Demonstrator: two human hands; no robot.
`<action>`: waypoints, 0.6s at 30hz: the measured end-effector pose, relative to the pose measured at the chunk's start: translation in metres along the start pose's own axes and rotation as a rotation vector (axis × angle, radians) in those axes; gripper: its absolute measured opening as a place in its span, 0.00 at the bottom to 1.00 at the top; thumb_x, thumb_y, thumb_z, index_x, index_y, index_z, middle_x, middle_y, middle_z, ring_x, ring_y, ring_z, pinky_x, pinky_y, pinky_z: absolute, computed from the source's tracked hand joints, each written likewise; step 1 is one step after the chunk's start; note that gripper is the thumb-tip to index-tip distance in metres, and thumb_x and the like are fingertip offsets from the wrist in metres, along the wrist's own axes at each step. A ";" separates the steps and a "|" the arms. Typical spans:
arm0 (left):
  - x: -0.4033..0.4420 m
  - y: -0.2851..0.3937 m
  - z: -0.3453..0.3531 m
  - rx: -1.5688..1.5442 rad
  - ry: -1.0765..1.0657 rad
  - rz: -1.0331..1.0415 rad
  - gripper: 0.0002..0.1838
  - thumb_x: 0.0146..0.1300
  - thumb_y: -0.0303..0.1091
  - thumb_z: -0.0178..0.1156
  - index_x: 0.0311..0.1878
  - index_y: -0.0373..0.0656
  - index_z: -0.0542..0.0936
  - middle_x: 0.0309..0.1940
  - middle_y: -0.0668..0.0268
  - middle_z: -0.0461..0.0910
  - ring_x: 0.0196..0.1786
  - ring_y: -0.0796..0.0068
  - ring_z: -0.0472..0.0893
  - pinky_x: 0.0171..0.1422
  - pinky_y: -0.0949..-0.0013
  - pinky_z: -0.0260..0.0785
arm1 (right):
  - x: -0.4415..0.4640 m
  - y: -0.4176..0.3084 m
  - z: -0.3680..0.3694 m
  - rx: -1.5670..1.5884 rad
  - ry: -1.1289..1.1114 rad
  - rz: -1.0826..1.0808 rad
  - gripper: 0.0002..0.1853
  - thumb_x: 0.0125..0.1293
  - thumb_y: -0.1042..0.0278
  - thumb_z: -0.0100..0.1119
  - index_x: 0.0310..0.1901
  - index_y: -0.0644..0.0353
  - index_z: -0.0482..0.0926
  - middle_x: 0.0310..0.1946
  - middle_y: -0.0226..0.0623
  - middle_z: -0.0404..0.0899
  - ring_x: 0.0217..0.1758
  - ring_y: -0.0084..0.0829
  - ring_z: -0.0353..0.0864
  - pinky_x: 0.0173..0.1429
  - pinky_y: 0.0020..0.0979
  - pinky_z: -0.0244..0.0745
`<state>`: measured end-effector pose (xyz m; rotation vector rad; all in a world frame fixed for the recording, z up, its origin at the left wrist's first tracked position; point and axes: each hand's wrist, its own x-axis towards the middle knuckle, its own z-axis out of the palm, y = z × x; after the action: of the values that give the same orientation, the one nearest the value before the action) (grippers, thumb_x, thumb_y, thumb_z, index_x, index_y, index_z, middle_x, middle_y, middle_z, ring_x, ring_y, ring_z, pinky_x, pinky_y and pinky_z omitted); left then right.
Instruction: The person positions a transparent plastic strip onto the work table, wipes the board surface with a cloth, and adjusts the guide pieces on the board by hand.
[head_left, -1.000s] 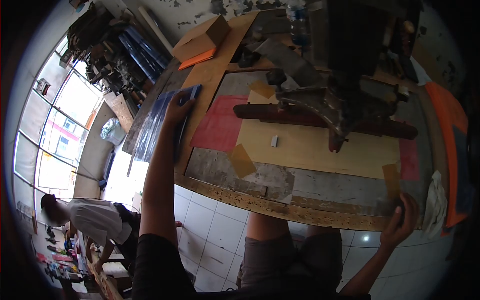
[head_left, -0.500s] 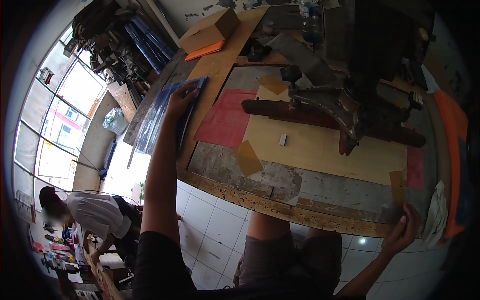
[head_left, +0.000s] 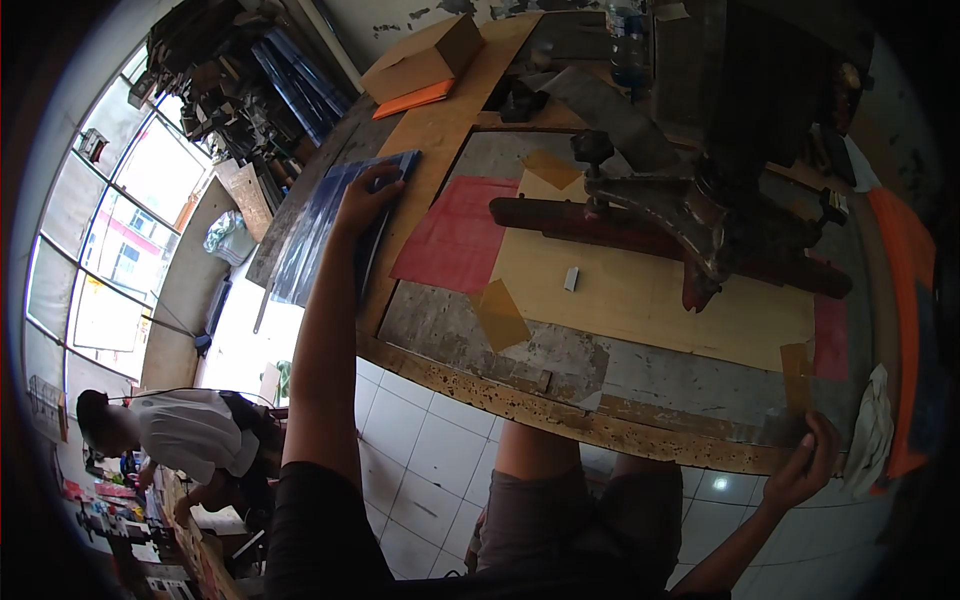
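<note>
My left hand (head_left: 369, 200) rests on a stack of glossy blue sheets (head_left: 325, 230) at the table's left, its fingers apart and partly curled. At the right front corner, my right hand (head_left: 805, 465) touches the table edge near a strip of brown tape (head_left: 796, 377); its fingers are bent, and what they may hold is hidden. Between my hands, a cream sheet (head_left: 640, 300) lies over red material (head_left: 455, 232), with a small pale block (head_left: 571, 279) on it. Above it stands a dark metal press with a long bar (head_left: 600, 222).
A cardboard box (head_left: 425, 60) sits on orange sheets (head_left: 412, 99) at the back left. A plastic bottle (head_left: 627, 45) stands behind. White cloth (head_left: 870, 430) and orange material (head_left: 905, 340) hang at the right. A co-worker (head_left: 190, 435) bends over a bench at lower left.
The view has shifted, so the table and press appear slightly farther right. My left hand stays on the blue sheets and my right hand at the corner. The co-worker's arms have moved a little.
</note>
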<state>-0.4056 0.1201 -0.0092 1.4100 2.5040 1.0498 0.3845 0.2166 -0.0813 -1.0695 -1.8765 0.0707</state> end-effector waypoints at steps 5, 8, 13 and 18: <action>0.006 -0.013 0.002 -0.032 0.006 0.006 0.29 0.66 0.51 0.78 0.66 0.47 0.89 0.79 0.57 0.78 0.83 0.59 0.74 0.88 0.58 0.61 | 0.001 -0.003 0.001 0.007 0.006 0.006 0.16 0.83 0.71 0.50 0.56 0.72 0.86 0.52 0.50 0.88 0.57 0.47 0.87 0.64 0.46 0.80; 0.005 -0.009 0.004 0.044 0.010 0.053 0.28 0.66 0.50 0.78 0.65 0.47 0.89 0.79 0.57 0.79 0.83 0.59 0.74 0.87 0.58 0.61 | 0.002 -0.003 0.001 0.013 0.004 0.001 0.16 0.84 0.70 0.50 0.55 0.72 0.86 0.52 0.50 0.87 0.56 0.47 0.87 0.64 0.46 0.81; 0.003 -0.006 0.001 -0.031 0.008 0.005 0.27 0.70 0.50 0.76 0.66 0.48 0.89 0.79 0.57 0.79 0.83 0.59 0.74 0.87 0.59 0.61 | 0.001 -0.001 0.002 0.018 0.013 -0.009 0.15 0.84 0.71 0.50 0.55 0.72 0.85 0.51 0.50 0.87 0.56 0.46 0.87 0.63 0.45 0.81; 0.002 -0.011 -0.001 -0.077 -0.018 0.037 0.26 0.73 0.51 0.73 0.68 0.49 0.88 0.80 0.57 0.77 0.84 0.59 0.72 0.89 0.58 0.59 | 0.002 -0.002 0.002 0.027 0.016 -0.013 0.15 0.84 0.72 0.50 0.55 0.72 0.85 0.51 0.50 0.87 0.56 0.47 0.87 0.63 0.45 0.81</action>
<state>-0.4151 0.1179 -0.0141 1.4437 2.4065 1.1220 0.3814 0.2174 -0.0798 -1.0360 -1.8633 0.0795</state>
